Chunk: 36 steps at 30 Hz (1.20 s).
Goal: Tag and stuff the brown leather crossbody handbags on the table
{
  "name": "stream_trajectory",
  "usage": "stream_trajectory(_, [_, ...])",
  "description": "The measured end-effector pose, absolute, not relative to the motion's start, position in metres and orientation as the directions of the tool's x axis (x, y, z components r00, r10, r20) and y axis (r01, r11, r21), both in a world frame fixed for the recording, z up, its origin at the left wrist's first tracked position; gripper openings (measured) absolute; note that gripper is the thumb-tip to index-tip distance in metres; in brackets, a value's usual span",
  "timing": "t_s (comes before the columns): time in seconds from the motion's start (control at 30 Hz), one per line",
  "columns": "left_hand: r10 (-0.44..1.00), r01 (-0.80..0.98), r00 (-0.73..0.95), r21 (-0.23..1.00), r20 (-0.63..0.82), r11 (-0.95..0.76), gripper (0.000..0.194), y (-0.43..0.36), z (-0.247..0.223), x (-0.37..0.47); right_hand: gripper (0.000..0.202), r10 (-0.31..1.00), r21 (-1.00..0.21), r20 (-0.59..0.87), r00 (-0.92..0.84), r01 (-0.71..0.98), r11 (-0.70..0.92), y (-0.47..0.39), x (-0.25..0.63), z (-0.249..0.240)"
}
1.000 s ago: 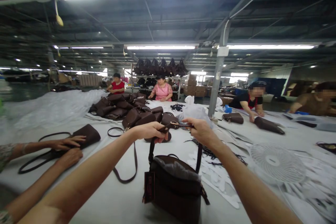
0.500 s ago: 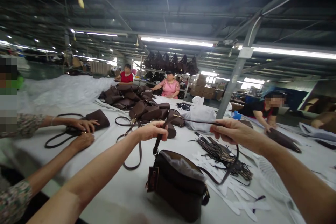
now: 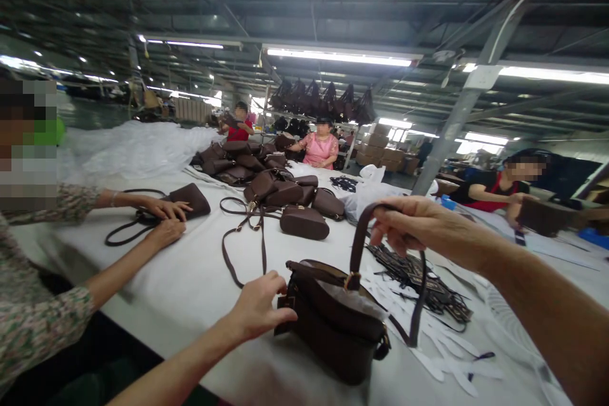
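A dark brown handbag (image 3: 333,336) stands on the white-covered table in front of me, its top open with pale stuffing showing inside. My right hand (image 3: 404,222) is closed on its strap (image 3: 360,235), holding it raised in a loop above the bag. At the bag's left end is my left hand (image 3: 257,304), thumb and fingers apart around a dark hang tag (image 3: 286,304); the thumb seems to touch the tag. Strips of white material (image 3: 442,355) and a heap of dark tags (image 3: 419,279) lie to the right of the bag.
Brown bags (image 3: 280,193) are piled mid-table, with long straps (image 3: 226,247) trailing toward me. On my left, a co-worker's hands (image 3: 166,216) rest on another bag (image 3: 190,203). Clear plastic (image 3: 143,146) covers the far left; a white fan (image 3: 507,311) stands at right. Other people work across the table.
My left hand has let go of the strap and moved down to the tag at the bag's left end. My right hand still holds the strap, now looped higher. The view has shifted slightly.
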State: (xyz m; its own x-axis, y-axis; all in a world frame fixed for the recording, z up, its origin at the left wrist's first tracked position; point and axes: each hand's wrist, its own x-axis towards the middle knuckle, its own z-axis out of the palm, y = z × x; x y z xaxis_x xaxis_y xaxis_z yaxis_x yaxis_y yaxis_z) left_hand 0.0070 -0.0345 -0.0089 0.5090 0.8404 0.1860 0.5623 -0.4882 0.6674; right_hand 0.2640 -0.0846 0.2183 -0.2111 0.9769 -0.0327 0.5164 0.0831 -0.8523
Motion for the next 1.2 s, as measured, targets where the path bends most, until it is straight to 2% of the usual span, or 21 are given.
stream_trajectory(0.07, [0.851,0.579,0.454,0.638,0.264,-0.507,0.013,-0.046,-0.022,0.017,0.037,0.982,-0.896,0.04,-0.187,0.428,0.118,-0.079,0.251,0.228])
stream_trajectory(0.13, [0.874,0.552,0.392,0.687,0.286,-0.472,0.013,-0.05,-0.03,0.025,0.04,0.981,-0.922,0.084,-0.177,0.359,0.143,-0.074,0.238,0.236])
stream_trajectory(0.2, [0.914,0.427,0.373,0.844,0.161,-0.323,0.02,-0.049,-0.03,0.029,0.044,0.975,-0.928,0.093,-0.203,0.338,0.159,-0.072,0.227,0.241])
stream_trajectory(0.27, [0.892,0.143,0.447,0.99,-0.065,0.0,0.024,-0.047,-0.022,0.033,0.042,0.967,-0.917,0.074,-0.242,0.364,0.161,-0.071,0.219,0.239])
stream_trajectory(0.3, [0.855,-0.04,0.497,0.981,-0.147,0.192,0.024,-0.046,-0.014,0.035,0.04,0.964,-0.91,0.054,-0.259,0.384,0.154,-0.071,0.216,0.236])
stream_trajectory(0.37, [0.807,-0.377,0.555,0.803,-0.203,0.461,0.019,-0.044,0.004,0.043,0.037,0.955,-0.899,-0.001,-0.297,0.418,0.129,-0.072,0.212,0.229])
stream_trajectory(0.43, [0.825,-0.585,0.533,0.623,-0.188,0.52,0.015,-0.041,0.023,0.051,0.034,0.943,-0.898,-0.036,-0.331,0.425,0.115,-0.074,0.21,0.222])
stream_trajectory(0.47, [0.836,-0.629,0.519,0.582,-0.178,0.515,0.015,-0.041,0.03,0.053,0.034,0.938,-0.898,-0.045,-0.344,0.425,0.113,-0.075,0.21,0.221])
stream_trajectory(0.53, [0.843,-0.621,0.515,0.611,-0.155,0.491,0.023,-0.04,0.037,0.052,0.032,0.935,-0.897,-0.046,-0.351,0.426,0.116,-0.079,0.211,0.222])
stream_trajectory(0.6, [0.816,-0.512,0.563,0.723,-0.126,0.465,0.033,-0.04,0.036,0.042,0.031,0.941,-0.895,-0.031,-0.337,0.429,0.124,-0.083,0.215,0.227])
stream_trajectory(0.67, [0.791,-0.396,0.607,0.833,-0.079,0.387,0.033,-0.041,0.032,0.025,0.032,0.951,-0.897,-0.011,-0.31,0.424,0.128,-0.084,0.22,0.232])
stream_trajectory(0.73, [0.835,-0.372,0.55,0.9,0.016,0.228,0.032,-0.042,0.034,0.007,0.033,0.961,-0.901,-0.005,-0.277,0.419,0.116,-0.083,0.225,0.234])
stream_trajectory(0.83, [0.934,-0.362,0.246,0.918,0.26,-0.16,0.028,-0.041,0.056,-0.006,0.034,0.968,-0.901,-0.002,-0.251,0.42,0.108,-0.079,0.23,0.233])
stream_trajectory(0.9, [0.895,-0.231,0.118,0.889,0.43,-0.396,0.022,-0.038,0.079,-0.003,0.035,0.969,-0.901,0.02,-0.247,0.416,0.125,-0.076,0.232,0.234])
stream_trajectory(0.93, [0.866,-0.153,0.118,0.87,0.486,-0.468,0.03,-0.035,0.09,0.002,0.035,0.969,-0.9,0.036,-0.243,0.413,0.137,-0.075,0.233,0.236])
stream_trajectory(1.0, [0.824,-0.032,0.169,0.839,0.541,-0.544,0.061,-0.027,0.107,0.015,0.036,0.97,-0.899,0.082,-0.23,0.402,0.171,-0.073,0.236,0.241])
stream_trajectory(1.07, [0.796,0.009,0.162,0.806,0.583,-0.592,0.078,-0.017,0.118,0.028,0.036,0.972,-0.899,0.122,-0.203,0.391,0.194,-0.073,0.241,0.248])
stream_trajectory(1.13, [0.772,-0.018,0.172,0.786,0.612,-0.619,0.075,-0.009,0.124,0.041,0.037,0.976,-0.902,0.138,-0.171,0.385,0.195,-0.074,0.246,0.255])
stream_trajectory(1.2, [0.748,-0.108,0.369,0.825,0.552,-0.555,0.064,-0.004,0.127,0.051,0.039,0.978,-0.907,0.157,-0.138,0.371,0.199,-0.075,0.253,0.261])
